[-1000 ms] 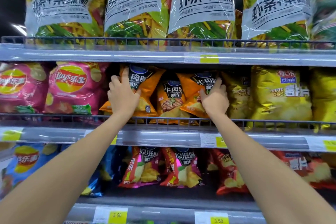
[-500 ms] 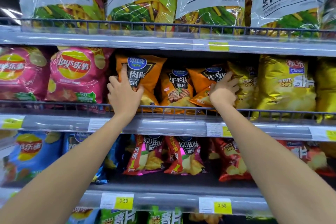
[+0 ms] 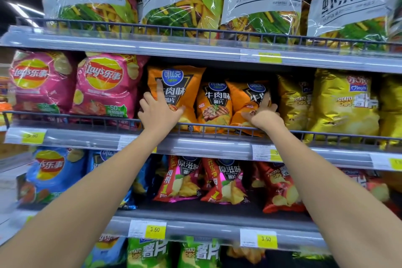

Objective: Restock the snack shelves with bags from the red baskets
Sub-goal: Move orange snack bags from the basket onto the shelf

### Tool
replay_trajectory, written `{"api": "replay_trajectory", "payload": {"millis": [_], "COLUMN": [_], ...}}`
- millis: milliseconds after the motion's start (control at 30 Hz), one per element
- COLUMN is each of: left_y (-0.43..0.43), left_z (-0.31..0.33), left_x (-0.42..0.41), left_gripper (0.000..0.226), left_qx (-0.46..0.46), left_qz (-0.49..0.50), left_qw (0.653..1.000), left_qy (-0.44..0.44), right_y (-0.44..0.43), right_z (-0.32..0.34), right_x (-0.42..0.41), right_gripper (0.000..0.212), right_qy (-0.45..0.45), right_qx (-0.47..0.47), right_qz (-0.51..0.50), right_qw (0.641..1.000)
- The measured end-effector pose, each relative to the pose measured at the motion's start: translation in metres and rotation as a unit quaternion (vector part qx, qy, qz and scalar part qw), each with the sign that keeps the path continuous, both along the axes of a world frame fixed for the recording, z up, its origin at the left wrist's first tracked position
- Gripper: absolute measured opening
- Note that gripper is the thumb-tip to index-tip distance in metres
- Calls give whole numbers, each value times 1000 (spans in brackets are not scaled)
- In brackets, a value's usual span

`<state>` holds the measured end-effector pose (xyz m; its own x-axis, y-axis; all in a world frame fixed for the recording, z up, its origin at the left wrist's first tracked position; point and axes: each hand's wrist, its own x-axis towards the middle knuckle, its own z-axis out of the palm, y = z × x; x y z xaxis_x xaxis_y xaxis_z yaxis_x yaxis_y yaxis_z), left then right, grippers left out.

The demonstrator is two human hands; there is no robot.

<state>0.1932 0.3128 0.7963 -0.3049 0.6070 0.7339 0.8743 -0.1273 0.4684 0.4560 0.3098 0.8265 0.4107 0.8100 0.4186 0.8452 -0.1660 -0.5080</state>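
Observation:
Three orange beef-flavour chip bags stand side by side on the middle shelf [image 3: 206, 148], behind its wire rail. My left hand [image 3: 159, 109] presses flat on the front of the left orange bag [image 3: 180, 85], fingers straight and pointing up. The middle orange bag [image 3: 214, 104] stands untouched between my hands. My right hand [image 3: 263, 113] grips the lower right edge of the right orange bag [image 3: 243, 98], its fingers curled round the side and the thumb across the front. No red basket is in view.
Pink Lay's bags [image 3: 106, 85] sit left of the orange ones and yellow chip bags [image 3: 343, 102] to the right. Large clear bags of mixed snacks [image 3: 261, 0] fill the top shelf. The shelf below holds blue, red and pink bags [image 3: 185, 178].
The left orange bag now stands straighter under my left hand. My right hand has slid down to the right bag's lower edge and closed round it. The view has drifted a little.

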Motion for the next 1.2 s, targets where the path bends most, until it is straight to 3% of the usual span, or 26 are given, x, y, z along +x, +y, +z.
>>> {"api": "replay_trajectory", "payload": {"millis": [100,300,500,700,800,967,1200], "left_y": [-6,-18,-39,-77,-93,-118,-143], "left_z": [-5,-20,-54,-123,-172,-263,-371], "left_x": [-3,-3,9,27,27,16,-12], "left_gripper": [105,105,97,73,70,71,66], "left_qx": [-24,13,60,115,113,15,-121], "left_qz": [-15,-40,-103,-242,-252,-281,-293], "left_qw": [1000,999,991,943,941,944,931], "left_qy": [3,-18,-65,-196,-198,-171,-181], "right_y": [-10,-26,-45,-74,-86,-101,-133], "right_z": [-5,-27,-67,-137,-170,-246,-373], "right_x": [-6,-29,-48,-77,-87,-100,-120], "right_gripper": [102,79,62,60,57,55,44], "right_qy": [-10,-42,-96,-94,-101,-111,-114], "right_qx": [29,182,284,293,292,295,188], "right_qz": [-25,-42,32,122,144,187,274], "right_qw": [999,982,954,944,940,931,936]}}
